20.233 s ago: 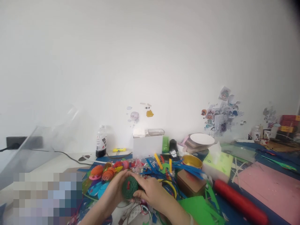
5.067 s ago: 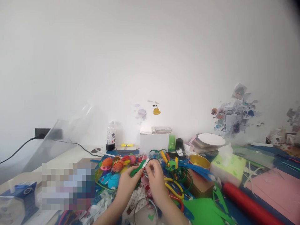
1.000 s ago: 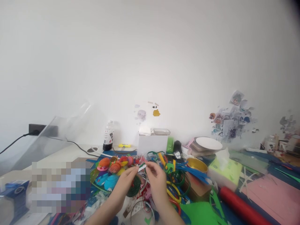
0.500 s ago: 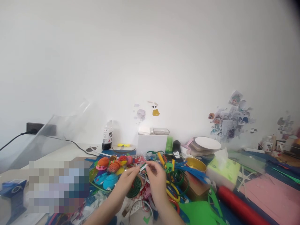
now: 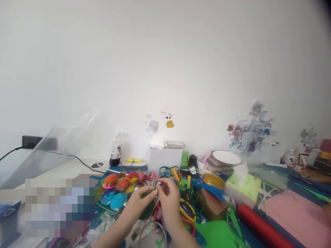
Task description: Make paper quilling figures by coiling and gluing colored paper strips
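My left hand (image 5: 141, 203) and my right hand (image 5: 168, 201) meet fingertip to fingertip low in the middle of the view. Both pinch a small whitish and green strip piece (image 5: 157, 186) between thumb and fingers. A round green woven disc (image 5: 147, 210) lies under and partly behind my left hand. Around the hands lie coloured paper strips and rings (image 5: 188, 206), yellow, green, red and blue.
Orange, pink and cyan woven paper shapes (image 5: 117, 186) lie left of the hands. A white box (image 5: 165, 158), a dark bottle (image 5: 115, 151), a gold tin (image 5: 212, 179), a tissue pack (image 5: 244, 187), a red roll (image 5: 261, 224) and pink sheets (image 5: 302, 210) crowd the table.
My hands have come closer together, fingertips now touching over the small strip. The view has shifted slightly to the right.
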### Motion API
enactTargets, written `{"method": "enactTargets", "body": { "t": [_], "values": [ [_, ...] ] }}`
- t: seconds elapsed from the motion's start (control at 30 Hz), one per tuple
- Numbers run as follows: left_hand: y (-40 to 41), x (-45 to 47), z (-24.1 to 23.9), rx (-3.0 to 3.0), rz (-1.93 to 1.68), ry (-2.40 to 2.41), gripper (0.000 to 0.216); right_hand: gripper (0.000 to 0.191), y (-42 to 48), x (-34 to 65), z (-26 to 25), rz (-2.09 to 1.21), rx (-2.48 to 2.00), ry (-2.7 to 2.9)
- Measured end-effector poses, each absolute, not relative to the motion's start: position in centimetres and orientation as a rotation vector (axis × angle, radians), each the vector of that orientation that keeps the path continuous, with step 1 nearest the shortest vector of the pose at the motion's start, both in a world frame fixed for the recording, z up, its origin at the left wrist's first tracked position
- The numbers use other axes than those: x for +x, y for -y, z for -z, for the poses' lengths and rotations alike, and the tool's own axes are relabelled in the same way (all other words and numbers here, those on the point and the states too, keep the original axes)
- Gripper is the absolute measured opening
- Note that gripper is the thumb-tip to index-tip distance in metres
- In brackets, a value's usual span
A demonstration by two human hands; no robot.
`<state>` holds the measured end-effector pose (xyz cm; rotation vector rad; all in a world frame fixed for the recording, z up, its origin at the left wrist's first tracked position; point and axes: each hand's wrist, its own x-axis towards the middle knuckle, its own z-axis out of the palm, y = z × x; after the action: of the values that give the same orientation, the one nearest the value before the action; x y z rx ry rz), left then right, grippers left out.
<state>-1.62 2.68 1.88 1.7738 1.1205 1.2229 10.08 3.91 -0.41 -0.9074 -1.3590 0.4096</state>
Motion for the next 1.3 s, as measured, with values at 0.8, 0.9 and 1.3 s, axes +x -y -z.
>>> {"method": "enactTargets", "body": {
  "t": [0.8, 0.9, 1.3],
  "values": [
    [-2.3, -1.7, -2.2, 1.762, -1.265, -1.190, 0.034, 0.014, -5.0, 10.7, 0.5, -0.534, -0.794, 1.414],
    [-2.1, -1.5, -2.4, 1.791, -1.238, -1.196, 0.035, 0.024, -4.9, 10.6, 0.4, -0.525, -0.789, 1.406],
    [-1.8, -1.5, -2.6, 1.832, -1.274, -1.255, 0.030, 0.009, -4.5, 10.7, 0.6, -0.213, -0.992, 1.441]
  ]
}}
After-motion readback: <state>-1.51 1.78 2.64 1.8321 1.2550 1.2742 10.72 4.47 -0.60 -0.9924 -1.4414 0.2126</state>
